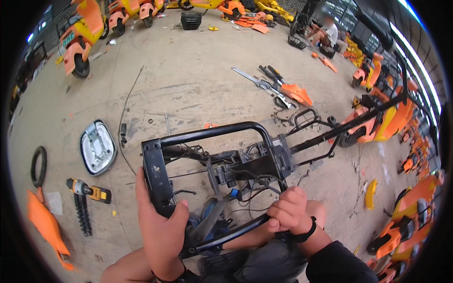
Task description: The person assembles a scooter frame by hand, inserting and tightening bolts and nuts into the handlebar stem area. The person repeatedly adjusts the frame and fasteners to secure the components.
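Note:
A black tubular scooter frame (207,134) stretches across the floor in front of me, stripped of its panels, with loose cables and fittings showing in its middle. My left hand (163,231) grips the flat end plate at the frame's left side, thumb on the inner face and fingers along the outer edge. Around the bent tube on the right, near my knee, my right hand (291,210) is closed, a dark band on its wrist. Thin black wires (250,193) and a blue-capped part (234,192) hang inside the frame, between the two hands.
Left lie a cordless impact wrench (96,192), a black spring-like part (82,214), a white-lined shell (98,147) and an orange panel (47,228). Hand tools (266,82) lie beyond the frame. Orange-yellow scooters (78,52) stand around; a person (325,34) sits far right.

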`<act>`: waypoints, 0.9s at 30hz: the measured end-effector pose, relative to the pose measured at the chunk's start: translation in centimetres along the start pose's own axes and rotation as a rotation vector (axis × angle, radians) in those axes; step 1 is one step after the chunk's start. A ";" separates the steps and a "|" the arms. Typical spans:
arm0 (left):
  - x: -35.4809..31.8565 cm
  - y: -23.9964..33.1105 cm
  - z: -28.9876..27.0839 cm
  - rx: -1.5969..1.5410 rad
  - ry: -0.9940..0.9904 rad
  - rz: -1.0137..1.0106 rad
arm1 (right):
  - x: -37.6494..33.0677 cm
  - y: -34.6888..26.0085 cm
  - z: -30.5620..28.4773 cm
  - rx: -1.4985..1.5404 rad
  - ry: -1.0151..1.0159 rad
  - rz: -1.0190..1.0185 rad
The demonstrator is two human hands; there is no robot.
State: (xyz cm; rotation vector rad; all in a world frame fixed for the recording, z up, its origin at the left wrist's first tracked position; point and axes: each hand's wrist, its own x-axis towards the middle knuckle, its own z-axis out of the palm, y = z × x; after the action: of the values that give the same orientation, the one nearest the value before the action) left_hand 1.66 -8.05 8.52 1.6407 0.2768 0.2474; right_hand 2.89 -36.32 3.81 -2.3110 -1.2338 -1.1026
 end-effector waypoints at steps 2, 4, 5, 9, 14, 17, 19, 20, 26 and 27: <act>-0.2 -0.7 -0.3 -0.110 0.006 -0.058 | 0.1 -0.2 -0.1 0.019 -0.023 -0.011; 0.0 -1.0 -0.7 -0.181 0.010 -0.042 | 0.4 -0.4 0.1 0.029 -0.032 -0.042; 0.1 -1.1 -0.8 -0.208 0.011 -0.028 | 0.5 -0.5 0.4 0.035 -0.027 -0.052; 0.2 -1.3 -1.6 -0.234 0.007 -0.046 | 0.8 -0.8 1.2 0.119 0.028 -0.089; -1.1 -1.9 -1.0 -0.236 0.043 -0.003 | -0.9 -0.3 0.3 0.164 -0.022 -0.102; -2.8 -1.6 -0.2 -0.195 0.079 -0.017 | -1.4 0.7 -0.2 0.202 -0.015 -0.121; -4.2 -1.5 0.7 -0.149 0.107 -0.011 | -1.7 1.3 -0.7 0.230 0.003 -0.125; -4.6 -1.5 1.2 -0.166 0.110 0.002 | -2.2 1.5 -1.1 0.209 -0.007 -0.104; -5.0 -2.0 2.5 -0.124 0.103 0.031 | -2.6 2.6 -1.8 0.217 0.101 -0.029; -4.9 -2.3 2.5 -0.129 0.097 0.056 | -2.5 2.6 -2.0 0.217 0.102 -0.033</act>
State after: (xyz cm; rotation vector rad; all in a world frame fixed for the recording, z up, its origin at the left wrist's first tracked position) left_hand -2.25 -11.83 6.00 1.5124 0.2833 0.3803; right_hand 3.22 -40.43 3.47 -2.0561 -1.2882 -1.0284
